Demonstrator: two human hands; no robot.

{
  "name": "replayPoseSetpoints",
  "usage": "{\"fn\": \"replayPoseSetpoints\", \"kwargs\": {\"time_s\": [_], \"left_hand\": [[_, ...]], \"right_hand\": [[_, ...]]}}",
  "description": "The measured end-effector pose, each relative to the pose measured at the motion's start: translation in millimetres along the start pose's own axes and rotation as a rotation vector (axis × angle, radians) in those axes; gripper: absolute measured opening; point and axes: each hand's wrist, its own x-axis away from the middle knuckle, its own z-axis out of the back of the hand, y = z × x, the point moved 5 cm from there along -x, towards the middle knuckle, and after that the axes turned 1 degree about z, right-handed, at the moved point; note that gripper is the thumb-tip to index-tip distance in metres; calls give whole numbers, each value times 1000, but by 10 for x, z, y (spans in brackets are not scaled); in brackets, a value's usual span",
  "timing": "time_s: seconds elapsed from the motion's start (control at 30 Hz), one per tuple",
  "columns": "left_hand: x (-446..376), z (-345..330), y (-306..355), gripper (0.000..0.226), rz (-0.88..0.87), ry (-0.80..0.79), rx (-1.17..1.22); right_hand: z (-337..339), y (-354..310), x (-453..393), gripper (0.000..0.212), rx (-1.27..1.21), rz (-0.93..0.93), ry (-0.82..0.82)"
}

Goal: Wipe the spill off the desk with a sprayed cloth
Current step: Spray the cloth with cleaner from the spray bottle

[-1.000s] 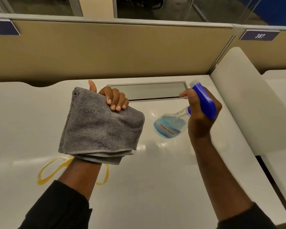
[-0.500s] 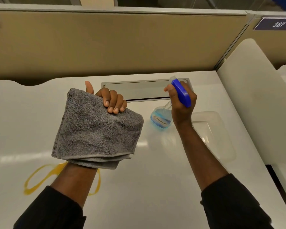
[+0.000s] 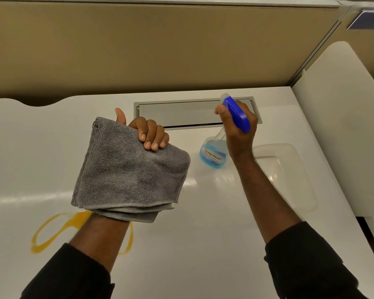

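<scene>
Above the white worktop (image 3: pixel 203 244), L hand (image 3: pixel 148 134) holds a folded grey cloth (image 3: pixel 127 171) up off the surface; fingers (image 3: pixel 152 140) curled tight over its top edge, thumb sticking up behind, cloth draped down over palm & wrist. Cloth several layers thick, lower edges hanging loose. R hand (image 3: pixel 239 130) wrapped round the neck of a spray bottle (image 3: pixel 214 154) w/ blue trigger head (image 3: pixel 235 114); fingers closed on it, nozzle pointing away toward the partition (image 3: pixel 160 50). Bottle clear, blue liquid inside, label facing camera; tilted, base lower & nearer the camera; can't tell if base touches worktop or hangs just above. Spill (image 3: pixel 52 231): yellow-orange looped streaks on worktop at lower L, partly hidden under L forearm, directly below the cloth but not touching it; well apart from bottle. Clear plastic tray (image 3: pixel 289 178) lies on worktop at R, just beside R forearm. Grey cable-flap (image 3: pixel 181 113) set into worktop at rear, behind both hands. Both sleeves black. Tan partition runs along the back; blue number plate (image 3: pixel 369 20) top R, cropped.
</scene>
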Motion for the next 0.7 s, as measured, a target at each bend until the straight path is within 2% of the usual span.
{"fn": "replayPoseSetpoints", "kwargs": {"time_s": [0.1, 0.2, 0.37, 0.43, 0.57, 0.63, 0.7], "left_hand": [[-7, -7, -13, 98, 10, -38, -12], [14, -4, -14, 96, 7, -5, -1], [49, -5, 41, 95, -7, 7, -11], [61, -20, 62, 95, -11, 1, -5], [101, -33, 85, 95, -26, -6, 0], [130, -51, 98, 95, -31, -26, -12], [166, -71, 117, 92, -39, -26, -23]], "right_hand": [[-52, -81, -25, 20, -13, 2, -26], [-109, -142, -39, 33, -14, -22, -87], [-109, -83, -63, 18, -80, -9, -162], [-76, 6, -31, 33, -62, -29, -179], [57, 139, 148, 80, 9, -47, -212], [186, 185, 284, 88, 55, -46, -199], [365, 186, 449, 81, 70, -51, -121]]}}
